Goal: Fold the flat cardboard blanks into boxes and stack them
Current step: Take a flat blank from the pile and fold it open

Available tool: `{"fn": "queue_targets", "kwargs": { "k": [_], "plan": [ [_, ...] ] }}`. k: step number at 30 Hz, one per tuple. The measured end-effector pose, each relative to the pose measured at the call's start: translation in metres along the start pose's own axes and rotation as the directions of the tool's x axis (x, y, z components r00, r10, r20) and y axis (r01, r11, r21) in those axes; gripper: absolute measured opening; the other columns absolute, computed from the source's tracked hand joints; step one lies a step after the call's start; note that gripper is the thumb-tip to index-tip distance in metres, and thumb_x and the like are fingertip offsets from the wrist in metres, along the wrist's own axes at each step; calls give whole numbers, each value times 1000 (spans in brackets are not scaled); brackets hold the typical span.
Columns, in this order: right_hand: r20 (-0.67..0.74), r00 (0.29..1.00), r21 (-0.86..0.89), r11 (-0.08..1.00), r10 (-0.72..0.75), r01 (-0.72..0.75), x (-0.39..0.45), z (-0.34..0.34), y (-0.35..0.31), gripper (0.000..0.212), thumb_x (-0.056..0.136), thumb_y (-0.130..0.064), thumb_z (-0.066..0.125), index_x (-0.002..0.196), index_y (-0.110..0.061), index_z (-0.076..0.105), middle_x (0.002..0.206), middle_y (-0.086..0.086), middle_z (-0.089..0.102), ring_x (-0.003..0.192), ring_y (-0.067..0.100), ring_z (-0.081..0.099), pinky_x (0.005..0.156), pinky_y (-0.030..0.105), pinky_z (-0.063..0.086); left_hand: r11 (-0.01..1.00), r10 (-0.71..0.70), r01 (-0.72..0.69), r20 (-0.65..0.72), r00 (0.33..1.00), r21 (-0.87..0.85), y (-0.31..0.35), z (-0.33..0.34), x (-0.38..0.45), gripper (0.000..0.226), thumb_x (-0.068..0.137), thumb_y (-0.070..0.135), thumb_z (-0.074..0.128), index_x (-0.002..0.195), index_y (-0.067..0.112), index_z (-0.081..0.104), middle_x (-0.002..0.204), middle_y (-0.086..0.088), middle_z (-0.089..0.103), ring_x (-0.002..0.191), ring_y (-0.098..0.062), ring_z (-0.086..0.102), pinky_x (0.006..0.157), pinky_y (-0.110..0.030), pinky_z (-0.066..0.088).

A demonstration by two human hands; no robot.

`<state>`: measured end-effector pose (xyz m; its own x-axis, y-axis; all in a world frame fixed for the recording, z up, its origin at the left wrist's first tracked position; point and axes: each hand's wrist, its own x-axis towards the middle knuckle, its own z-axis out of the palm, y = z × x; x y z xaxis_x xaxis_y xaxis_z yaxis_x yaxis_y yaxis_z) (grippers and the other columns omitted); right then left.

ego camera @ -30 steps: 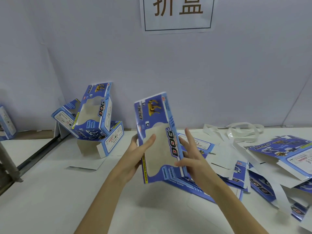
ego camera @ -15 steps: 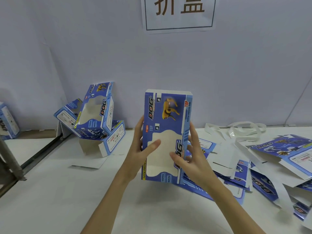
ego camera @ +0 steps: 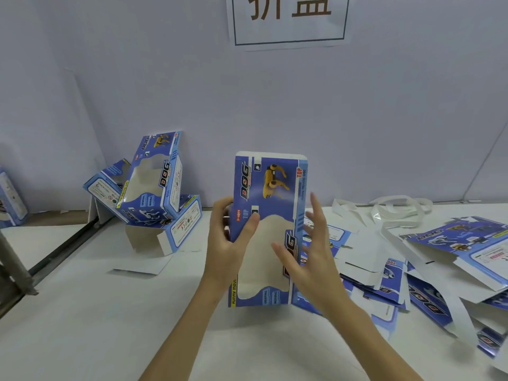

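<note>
Between two hands (ego camera: 275,254), one upright box (ego camera: 268,215); three folded boxes (ego camera: 151,188) left.

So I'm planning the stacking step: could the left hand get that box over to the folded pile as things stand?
Probably yes: the left hand grips the box, and bare table separates it from the folded pile.

"DOG", "TOP", "3+ ages" and "FUNNY MOVING" are printed on the held box blank (ego camera: 270,204). "DOG" is also read on a folded box (ego camera: 154,177) at the left. Two large characters, "折盖", are shown on the wall sign (ego camera: 288,17).
</note>
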<state>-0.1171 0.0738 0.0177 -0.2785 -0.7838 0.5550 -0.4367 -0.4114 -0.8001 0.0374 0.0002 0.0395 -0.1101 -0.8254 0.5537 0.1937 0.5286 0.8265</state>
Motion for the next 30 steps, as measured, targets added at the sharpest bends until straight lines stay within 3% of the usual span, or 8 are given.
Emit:
{"fn": "queue_targets", "kwargs": {
  "k": [5,8,13,16,20,22,26,30],
  "plan": [
    [-138,982,-39,992,-127,122,-6,12,-4,63,103,-30,63,158,-43,34,146,-4,44,139,12,49,89,20,60,997,60,-57,-49,997,55,6,16,-8,42,102,66,43,135,41,54,134,-2,59,127,-26,62,97,-53,58],
    [-46,998,284,959,37,-23,-3,3,-12,59,101,-50,60,156,-48,36,137,-9,61,127,15,64,83,23,61,975,184,-184,14,983,125,16,7,-2,44,108,56,38,145,37,53,120,5,65,113,-23,67,91,-41,59],
    [221,923,513,767,316,-386,8,-8,-14,124,53,-94,74,157,-37,39,131,10,70,117,34,72,98,62,57,997,-76,71,181,981,37,24,2,6,83,77,85,63,148,50,39,133,12,63,125,-18,64,101,-48,58],
    [241,919,519,760,311,-393,6,-3,-11,114,62,-90,74,156,-34,43,134,7,69,123,31,69,103,60,55,945,-286,320,304,909,-67,19,-3,4,113,59,96,65,155,42,36,134,3,70,123,-24,68,110,-56,49],
    [66,982,397,899,176,-188,1,-2,-12,51,97,-58,55,146,-45,51,122,-3,73,119,23,71,83,35,64,978,-198,184,165,966,93,17,-5,7,125,50,98,69,155,39,34,142,8,60,120,-4,66,93,-25,59],
    [-51,996,346,937,69,-47,2,-2,-14,53,104,-33,49,155,-44,41,125,-2,70,115,17,71,81,27,62,968,-94,77,62,994,237,17,-1,5,128,52,93,74,157,39,28,148,20,47,130,10,51,100,-15,51],
    [53,997,318,947,-59,39,0,5,-22,61,106,-37,50,161,-47,28,161,-16,45,136,1,54,101,19,54,918,73,-54,-32,997,392,16,13,-5,101,70,88,68,151,36,35,135,23,46,124,9,51,88,-9,52],
    [102,995,278,961,-17,-12,0,1,-27,81,96,-39,69,158,-60,22,159,-2,48,132,18,62,101,40,59,918,211,-163,-97,973,360,15,16,-3,40,102,59,53,133,34,53,125,11,58,116,-6,60,83,-24,58]
  ]
}}
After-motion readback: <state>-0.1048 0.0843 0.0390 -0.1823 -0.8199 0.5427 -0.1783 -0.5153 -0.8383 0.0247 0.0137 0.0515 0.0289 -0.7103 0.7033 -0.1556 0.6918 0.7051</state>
